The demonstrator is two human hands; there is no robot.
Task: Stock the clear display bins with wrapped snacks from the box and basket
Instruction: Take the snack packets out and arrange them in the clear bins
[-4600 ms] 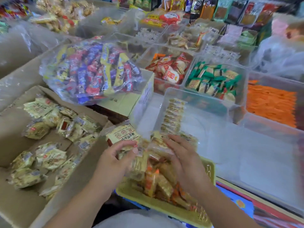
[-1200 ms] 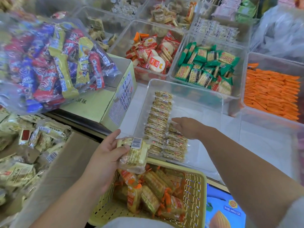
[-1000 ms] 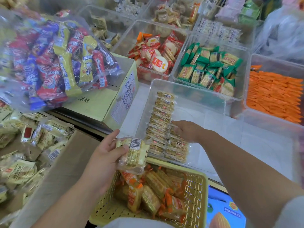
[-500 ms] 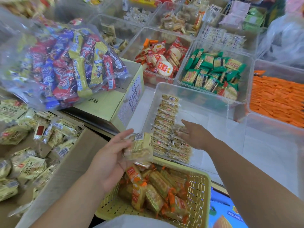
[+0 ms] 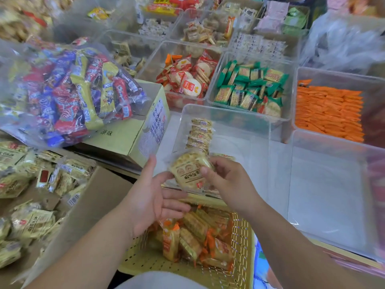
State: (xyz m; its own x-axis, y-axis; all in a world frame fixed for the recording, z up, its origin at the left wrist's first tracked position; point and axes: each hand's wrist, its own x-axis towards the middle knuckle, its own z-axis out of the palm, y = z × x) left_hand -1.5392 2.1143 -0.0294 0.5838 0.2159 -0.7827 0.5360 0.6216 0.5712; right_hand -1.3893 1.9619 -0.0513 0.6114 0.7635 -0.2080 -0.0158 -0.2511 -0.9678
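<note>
My right hand (image 5: 227, 180) pinches a pale yellow wrapped snack pack (image 5: 189, 172) above the near edge of a clear display bin (image 5: 229, 119). My left hand (image 5: 152, 201) is open, palm up, its fingertips touching the pack's left edge. Inside the bin stands a row of the same packs (image 5: 200, 134) along its left side. Below my hands sits a yellow plastic basket (image 5: 241, 247) with several orange-and-yellow wrapped snacks (image 5: 193, 238). A cardboard box (image 5: 100, 192) at the left holds several pale yellow packs (image 5: 31, 222).
A clear bag of red, blue and yellow bars (image 5: 70, 92) lies on a yellow carton (image 5: 135, 130). Behind stand bins of red-wrapped crackers (image 5: 187, 80), green-wrapped biscuits (image 5: 250, 86) and orange sticks (image 5: 329, 113). Another clear bin (image 5: 329, 197) stands at the right.
My right hand left the packs in the bin and took hold of the pack my left hand held. My left hand has opened under it.
</note>
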